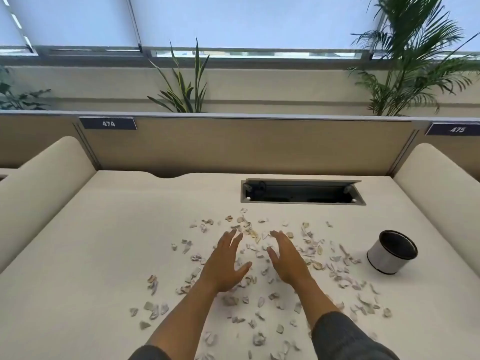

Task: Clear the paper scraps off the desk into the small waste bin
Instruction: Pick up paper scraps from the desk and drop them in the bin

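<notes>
Desk (104,229) wide, pale. Waste bin (392,252) at 3 o'clock, tilted, mouth open. Left hand (224,263), right hand (287,258) at centre, fingers spread, gripping nothing. Paper scraps (314,255) scattered around: light, flimsy, likely drift; best herded, scooped between palms.

Cream desk (109,229) with paper scraps (315,252), waste bin (391,252)

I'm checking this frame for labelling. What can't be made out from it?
Head view only:
- Floor of the waste bin: its dark inside hides whether any scraps are in it.
- Scraps under the left hand and right hand: covered by palms.
- Paper scraps at the desk's near edge: cut off by the frame's bottom.
- Print on scraps: too small.
</notes>
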Motion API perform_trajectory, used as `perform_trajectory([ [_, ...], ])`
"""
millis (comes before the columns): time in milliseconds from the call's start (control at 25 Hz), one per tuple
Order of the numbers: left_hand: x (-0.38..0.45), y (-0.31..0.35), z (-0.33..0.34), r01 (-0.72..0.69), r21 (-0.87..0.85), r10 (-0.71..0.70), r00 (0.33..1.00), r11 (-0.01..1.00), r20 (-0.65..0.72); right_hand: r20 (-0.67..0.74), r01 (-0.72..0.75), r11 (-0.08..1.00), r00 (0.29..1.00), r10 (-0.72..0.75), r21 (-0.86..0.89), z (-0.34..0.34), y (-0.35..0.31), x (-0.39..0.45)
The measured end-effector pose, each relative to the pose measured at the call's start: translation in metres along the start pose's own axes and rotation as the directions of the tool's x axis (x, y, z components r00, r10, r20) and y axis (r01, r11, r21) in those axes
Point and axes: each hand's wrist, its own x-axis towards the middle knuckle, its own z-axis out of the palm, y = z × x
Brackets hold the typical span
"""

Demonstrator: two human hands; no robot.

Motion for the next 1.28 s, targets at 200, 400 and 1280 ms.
perform_trajectory([
  [200,-0.015,-0.012,0.020,0.011,-0.056,0.008,0.941,0.998,0.338,0.166,-0.019,0.994,0.985,0.036,-0.103,0.011,0.008,-0.024],
  [400,-0.011,-0.013,0.021,-0.008,-0.021,0.015,0.938,1.000,0.345,0.254,-0.027,0.985,0.965,0.070,-0.169,0.007,0.003,-0.035],
  [1280,0.025,0.010,0.018,0.120,-0.062,-0.088,0.921,0.991,0.380,0.070,-0.248,0.923,0.969,0.239,0.294,-0.008,0.015,-0.037],
])
